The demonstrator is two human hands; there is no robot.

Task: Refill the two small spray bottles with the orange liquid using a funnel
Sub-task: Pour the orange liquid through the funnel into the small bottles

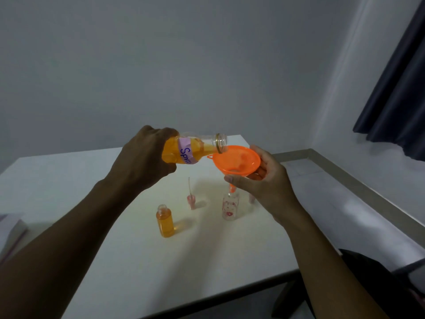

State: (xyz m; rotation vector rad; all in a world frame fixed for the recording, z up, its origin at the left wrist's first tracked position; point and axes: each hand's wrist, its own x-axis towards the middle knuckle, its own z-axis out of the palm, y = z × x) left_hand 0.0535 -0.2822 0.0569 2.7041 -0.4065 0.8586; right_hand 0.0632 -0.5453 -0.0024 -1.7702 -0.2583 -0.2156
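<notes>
My left hand gripping the tipped supply bottle over the orange funnel, my right hand holding the funnel in the empty spray bottle, filled spray bottle standing nearer on the white table.

Two hands on show: the left hand at centre frame, the right hand just right of it. One big bottle of orange liquid and one orange funnel. One table, and on it two small bottles: the orange-filled spray bottle at lower centre and the flowered spray bottle to its right. Pump heads make two: the first pink spray top at mid-table, the second pink spray top half hidden behind the right hand. One dark curtain, upper right.
</notes>
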